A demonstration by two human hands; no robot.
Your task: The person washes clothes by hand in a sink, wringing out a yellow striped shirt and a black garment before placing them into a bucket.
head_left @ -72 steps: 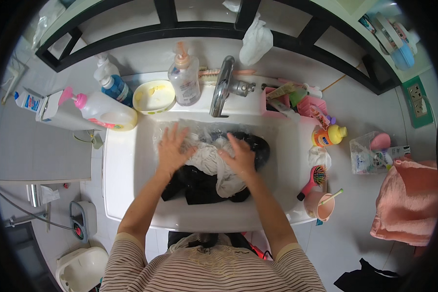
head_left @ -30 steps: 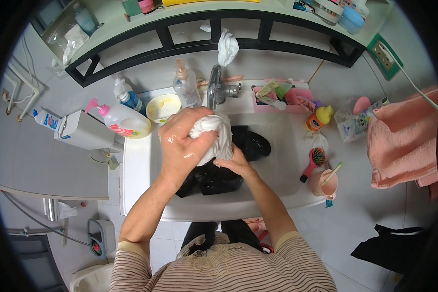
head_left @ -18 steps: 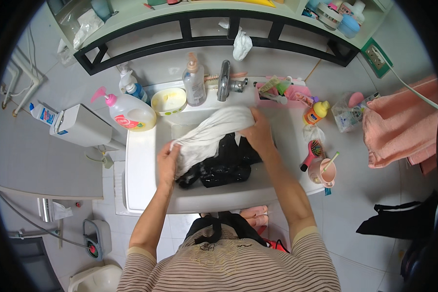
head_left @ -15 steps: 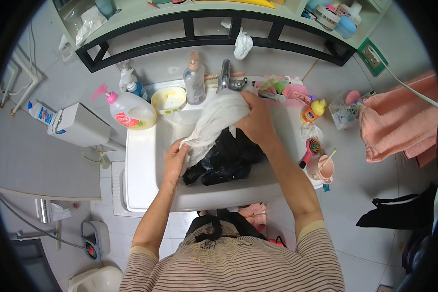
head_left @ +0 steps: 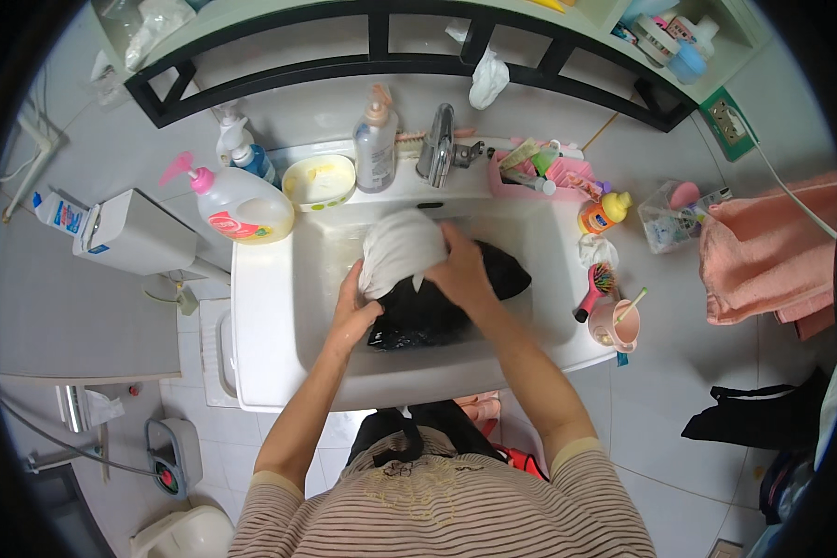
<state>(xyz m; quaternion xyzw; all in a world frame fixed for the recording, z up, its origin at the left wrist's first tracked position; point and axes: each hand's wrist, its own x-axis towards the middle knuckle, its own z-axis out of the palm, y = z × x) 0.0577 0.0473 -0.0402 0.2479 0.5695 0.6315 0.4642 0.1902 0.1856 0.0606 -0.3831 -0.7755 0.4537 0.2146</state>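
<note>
Hands bunching wet white cloth [head_left: 400, 251] in sink [head_left: 270, 316].
Left hand [head_left: 353, 312] grips its lower edge, right hand [head_left: 460, 270] clamps the top; soaked, limp, heavy, slippery — grab bunched folds over dark garment [head_left: 437, 312].

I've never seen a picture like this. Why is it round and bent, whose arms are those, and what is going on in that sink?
No machine here: a person wears a wide fisheye camera on the head, looking down, so straight edges bend near the rim. The forearms coming up from the bottom are the person's own.

The white sink holds wet laundry. The left hand and the right hand both grip a white cloth, bunched above a dark garment lying in the basin.

Behind the basin stand the tap, a clear pump bottle, a yellow soap dish and a large pink-capped bottle. To the right are a pink cup and a pink towel.
</note>
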